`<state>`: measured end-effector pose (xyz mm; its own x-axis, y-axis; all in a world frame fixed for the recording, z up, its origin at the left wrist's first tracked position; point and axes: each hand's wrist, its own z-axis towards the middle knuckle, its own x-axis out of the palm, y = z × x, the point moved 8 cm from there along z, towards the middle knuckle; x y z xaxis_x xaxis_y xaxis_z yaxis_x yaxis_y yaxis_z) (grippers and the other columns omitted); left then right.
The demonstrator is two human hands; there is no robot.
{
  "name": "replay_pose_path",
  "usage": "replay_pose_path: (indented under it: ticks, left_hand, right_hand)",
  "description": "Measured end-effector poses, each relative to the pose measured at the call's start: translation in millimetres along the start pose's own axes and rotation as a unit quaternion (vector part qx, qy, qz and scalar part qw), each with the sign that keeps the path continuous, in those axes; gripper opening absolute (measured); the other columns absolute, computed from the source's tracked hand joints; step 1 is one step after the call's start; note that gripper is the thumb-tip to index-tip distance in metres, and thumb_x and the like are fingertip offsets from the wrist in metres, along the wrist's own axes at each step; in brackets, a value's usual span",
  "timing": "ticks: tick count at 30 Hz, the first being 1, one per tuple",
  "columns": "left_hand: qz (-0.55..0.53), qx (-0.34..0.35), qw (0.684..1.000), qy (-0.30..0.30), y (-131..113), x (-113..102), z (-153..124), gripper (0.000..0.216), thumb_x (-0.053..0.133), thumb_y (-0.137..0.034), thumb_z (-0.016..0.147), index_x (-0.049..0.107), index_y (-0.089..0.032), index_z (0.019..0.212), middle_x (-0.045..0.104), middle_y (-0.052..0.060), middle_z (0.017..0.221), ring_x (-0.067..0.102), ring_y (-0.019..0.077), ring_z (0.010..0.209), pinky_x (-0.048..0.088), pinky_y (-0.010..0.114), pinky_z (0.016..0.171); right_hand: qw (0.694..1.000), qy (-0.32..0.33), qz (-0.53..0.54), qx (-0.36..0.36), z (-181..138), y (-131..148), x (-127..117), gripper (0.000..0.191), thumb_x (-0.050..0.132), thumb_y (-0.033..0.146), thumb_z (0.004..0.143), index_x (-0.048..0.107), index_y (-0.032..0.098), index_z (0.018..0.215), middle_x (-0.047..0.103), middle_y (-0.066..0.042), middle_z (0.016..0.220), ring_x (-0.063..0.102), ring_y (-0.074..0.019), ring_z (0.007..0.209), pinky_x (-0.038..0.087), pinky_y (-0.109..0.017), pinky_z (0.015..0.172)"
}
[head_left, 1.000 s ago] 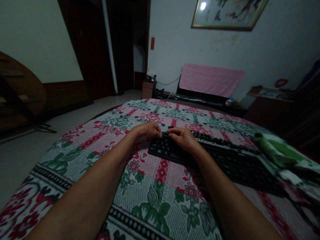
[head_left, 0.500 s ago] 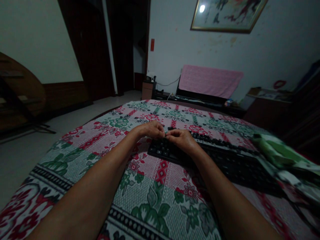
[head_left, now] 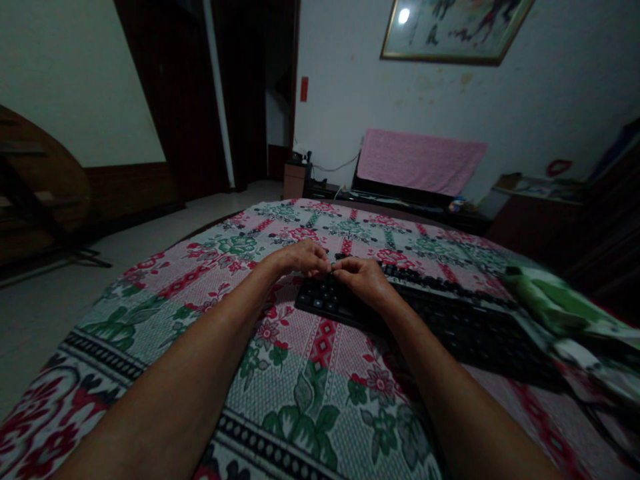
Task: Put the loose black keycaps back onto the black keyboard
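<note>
A black keyboard lies on a floral red, green and white cloth covering the table. My left hand and my right hand meet over the keyboard's left end. Both have their fingers curled, fingertips pinched together and touching each other. What they pinch is too small and dark to make out. Both forearms stretch across the cloth toward me.
A green and white plastic bag lies on the table at the right, beside the keyboard. Behind the table stand a low cabinet with a pink cloth draped over something, a dark doorway and a framed picture.
My two hands have drawn closer, from slightly apart to fingertips touching above the keyboard's left end. The keyboard and bag have stayed in place.
</note>
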<state>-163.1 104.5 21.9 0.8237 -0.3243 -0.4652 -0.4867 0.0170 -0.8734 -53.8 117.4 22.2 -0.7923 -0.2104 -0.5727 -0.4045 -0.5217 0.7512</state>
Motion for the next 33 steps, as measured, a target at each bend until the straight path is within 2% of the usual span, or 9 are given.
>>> replay_pose_path:
  ticks: [4, 11, 20, 26, 29, 33]
  left_hand:
    - [-0.013, 0.001, 1.0, -0.021, -2.3, -0.3, 1.1, 0.015, 0.055, -0.014, 0.059, 0.058, -0.01, 0.073, 0.055, -0.001, 0.056, 0.05, 0.0067, 0.051, 0.037, 0.019, 0.05]
    - [-0.023, 0.015, 0.999, -0.018, -4.1, 0.5, 1.5, 0.016, 0.054, -0.012, 0.058, 0.058, -0.011, 0.073, 0.055, -0.001, 0.055, 0.051, 0.0072, 0.051, 0.038, 0.02, 0.051]
    - [-0.018, 0.028, 0.999, -0.006, -1.1, 1.2, 3.7, 0.016, 0.054, -0.01, 0.056, 0.058, -0.01, 0.071, 0.053, -0.002, 0.052, 0.047, 0.0056, 0.046, 0.036, 0.018, 0.047]
    - [-0.006, 0.019, 0.999, -0.031, 1.6, -1.5, 5.6, 0.015, 0.052, -0.009, 0.055, 0.057, -0.01, 0.068, 0.049, -0.004, 0.046, 0.043, 0.0053, 0.042, 0.033, 0.018, 0.044]
    - [0.015, 0.003, 0.999, -0.042, 5.2, -3.9, 4.8, 0.016, 0.051, -0.009, 0.054, 0.058, -0.01, 0.069, 0.049, -0.004, 0.047, 0.044, 0.0055, 0.043, 0.033, 0.017, 0.044]
    - [0.052, 0.0, 0.998, -0.025, 5.8, -2.3, 2.7, 0.017, 0.05, -0.008, 0.054, 0.059, -0.011, 0.068, 0.049, -0.004, 0.048, 0.043, 0.0051, 0.043, 0.033, 0.016, 0.043]
  right_hand:
    - [1.0, -0.002, 0.003, -0.006, 0.0, 1.3, 0.6, 0.022, 0.052, 0.028, 0.065, 0.064, 0.015, 0.077, 0.063, 0.0, 0.067, 0.052, -0.0089, 0.055, 0.039, -0.018, 0.051]
    - [0.999, 0.011, -0.02, -0.036, -0.8, 3.1, 1.6, 0.023, 0.051, 0.03, 0.068, 0.064, 0.016, 0.081, 0.065, -0.001, 0.072, 0.056, -0.0111, 0.062, 0.042, -0.02, 0.057]
    - [0.984, 0.024, -0.137, -0.112, -7.0, 20.1, 5.0, 0.02, 0.052, 0.022, 0.068, 0.065, 0.021, 0.083, 0.066, -0.001, 0.082, 0.059, -0.0133, 0.075, 0.042, -0.022, 0.069]
    - [0.964, 0.003, -0.232, -0.133, -6.2, 28.3, 4.7, 0.022, 0.052, 0.023, 0.07, 0.066, 0.024, 0.086, 0.063, -0.002, 0.079, 0.055, -0.0134, 0.071, 0.04, -0.023, 0.065]
    - [0.959, 0.018, -0.249, -0.132, -4.9, 27.7, 10.2, 0.022, 0.051, 0.023, 0.07, 0.065, 0.025, 0.088, 0.061, -0.002, 0.079, 0.054, -0.0134, 0.072, 0.038, -0.022, 0.064]
    - [0.955, 0.04, -0.259, -0.136, -6.4, 28.0, 17.2, 0.023, 0.049, 0.023, 0.072, 0.065, 0.026, 0.089, 0.06, -0.002, 0.081, 0.053, -0.0128, 0.074, 0.037, -0.021, 0.066]
